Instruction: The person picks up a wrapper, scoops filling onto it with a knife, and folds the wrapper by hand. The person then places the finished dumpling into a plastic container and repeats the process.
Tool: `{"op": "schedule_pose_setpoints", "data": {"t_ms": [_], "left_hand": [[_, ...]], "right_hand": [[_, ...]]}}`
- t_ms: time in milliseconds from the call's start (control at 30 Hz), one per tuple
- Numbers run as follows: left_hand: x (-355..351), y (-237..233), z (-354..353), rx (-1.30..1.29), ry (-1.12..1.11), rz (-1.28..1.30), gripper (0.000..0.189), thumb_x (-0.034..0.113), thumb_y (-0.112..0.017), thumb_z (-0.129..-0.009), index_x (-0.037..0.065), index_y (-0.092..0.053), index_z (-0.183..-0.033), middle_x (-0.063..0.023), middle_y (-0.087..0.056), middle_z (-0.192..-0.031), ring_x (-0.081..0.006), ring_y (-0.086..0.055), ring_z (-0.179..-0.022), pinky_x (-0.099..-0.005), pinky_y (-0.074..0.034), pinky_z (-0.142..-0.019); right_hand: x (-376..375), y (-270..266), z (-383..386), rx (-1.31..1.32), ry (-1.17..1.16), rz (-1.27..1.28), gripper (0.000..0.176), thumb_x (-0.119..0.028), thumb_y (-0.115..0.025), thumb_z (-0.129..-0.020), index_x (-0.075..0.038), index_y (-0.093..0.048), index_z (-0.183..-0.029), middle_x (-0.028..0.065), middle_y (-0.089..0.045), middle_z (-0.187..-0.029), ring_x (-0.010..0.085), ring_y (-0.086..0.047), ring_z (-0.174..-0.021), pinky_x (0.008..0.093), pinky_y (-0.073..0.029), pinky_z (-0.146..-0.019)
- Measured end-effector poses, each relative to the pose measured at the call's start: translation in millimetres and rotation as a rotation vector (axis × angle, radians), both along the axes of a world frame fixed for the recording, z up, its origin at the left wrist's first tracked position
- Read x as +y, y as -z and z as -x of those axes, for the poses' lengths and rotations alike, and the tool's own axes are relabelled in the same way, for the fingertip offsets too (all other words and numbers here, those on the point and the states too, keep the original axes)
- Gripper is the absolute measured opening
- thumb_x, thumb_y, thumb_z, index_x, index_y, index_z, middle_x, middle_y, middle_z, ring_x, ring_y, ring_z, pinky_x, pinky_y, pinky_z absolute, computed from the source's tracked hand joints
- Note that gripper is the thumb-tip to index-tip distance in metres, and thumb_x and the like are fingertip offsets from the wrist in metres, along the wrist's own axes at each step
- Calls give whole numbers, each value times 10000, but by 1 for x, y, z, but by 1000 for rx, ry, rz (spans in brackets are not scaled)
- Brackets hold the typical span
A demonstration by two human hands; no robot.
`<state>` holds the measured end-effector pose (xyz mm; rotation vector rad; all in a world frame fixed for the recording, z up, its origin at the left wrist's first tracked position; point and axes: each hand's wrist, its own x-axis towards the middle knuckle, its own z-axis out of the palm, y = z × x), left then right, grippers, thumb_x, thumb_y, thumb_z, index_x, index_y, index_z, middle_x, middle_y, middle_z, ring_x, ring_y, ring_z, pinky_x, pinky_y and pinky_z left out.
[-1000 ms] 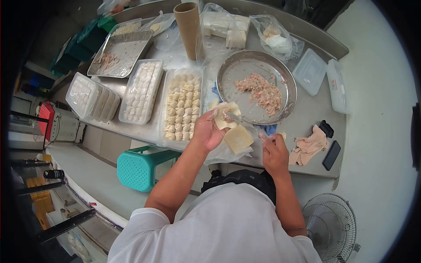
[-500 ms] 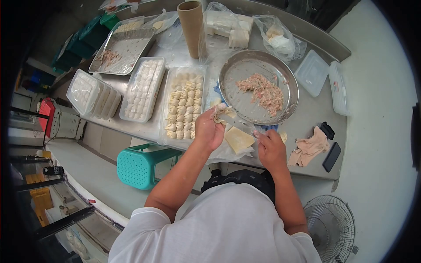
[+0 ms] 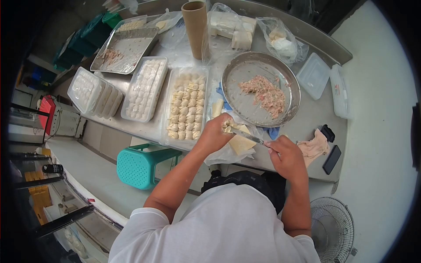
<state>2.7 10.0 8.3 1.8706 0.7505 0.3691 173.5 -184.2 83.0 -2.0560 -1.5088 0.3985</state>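
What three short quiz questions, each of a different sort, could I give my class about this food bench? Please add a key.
1. True or false: the cardboard tube stands upright on the metal table.
2. Which of the person's hands grips the end of the thin metal tool? A) left B) right
3. Fill in the shape: the minced filling lies in the ____ metal pan.

Key: 1. True. 2. B, the right hand. 3. Round.
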Motion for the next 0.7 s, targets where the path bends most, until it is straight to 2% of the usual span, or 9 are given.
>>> {"op": "schedule_pose_setpoints", "data": {"t_ms": [100,167,300,367,400,467,533,600,700], "left_hand": [[0,11,2,-51,-11,-127,239,34,-697,-848,0,-578,-1053,-60,-650,-903,-144,-629,-831,-305,-501,-772],[0,9,-2,-106,-112,406,192,85,-678,-892,-1,-574,-1029,-55,-636,-887,-140,-620,-791,-311,-511,-773],[-17,17,-16,-174,-106,349,216,185,-624,-965,-4,-585,-1060,-50,-634,-881,-142,-611,-768,-307,-521,-775],[-34,22,-27,-530,-139,788,277,255,-582,-1003,-5,-598,-1097,-54,-629,-938,-154,-609,-831,-319,-517,-827],[-41,19,-30,-527,-139,785,277,255,-582,-1003,-5,-598,-1097,-54,-629,-938,-154,-609,-831,-319,-517,-827],[-51,4,-35,-499,-128,849,315,284,-560,-1016,-3,-606,-1138,-65,-628,-1009,-169,-607,-930,-332,-501,-870],[-46,-4,-32,-539,-151,850,273,228,-597,-986,-7,-630,-1121,-92,-632,-1079,-203,-605,-1006,-343,-482,-901],[-30,3,-22,-415,-36,-46,238,155,-652,-923,-10,-660,-1095,-125,-642,-1103,-235,-620,-1002,-347,-493,-880],[-26,-9,-9,-397,75,-107,199,95,-682,-862,21,-699,-1047,-161,-654,-1089,-293,-644,-1007,-363,-513,-867]], "right_hand": [[-5,-3,-12,5,8,15,193,-39,-655,-803,-59,-718,-984,94,-639,-883,261,-637,-758,355,-500,-651],[-3,-3,-13,225,133,-41,151,-77,-682,-823,-57,-708,-970,61,-635,-832,201,-634,-727,329,-489,-633],[5,57,2,414,228,141,124,-133,-700,-868,-35,-694,-944,22,-617,-780,158,-614,-674,311,-485,-616],[22,78,30,809,172,-139,176,-182,-706,-896,-29,-666,-974,-8,-571,-729,111,-558,-575,280,-455,-534],[29,74,41,812,172,-141,176,-182,-706,-896,-29,-666,-974,-8,-571,-729,111,-558,-575,280,-455,-534],[44,62,55,1475,308,-183,228,-206,-695,-913,-41,-622,-1052,-26,-553,-726,62,-478,-508,242,-385,-447],[50,70,55,1529,323,-231,232,-201,-681,-919,-65,-579,-1077,-41,-508,-694,34,-401,-479,209,-320,-409],[51,75,50,1539,437,-326,191,-189,-666,-926,-74,-564,-1039,-49,-478,-682,38,-373,-470,214,-316,-409],[51,71,44,1577,442,-314,165,-172,-660,-924,-80,-548,-1003,-52,-445,-677,37,-350,-467,219,-318,-414]]}}
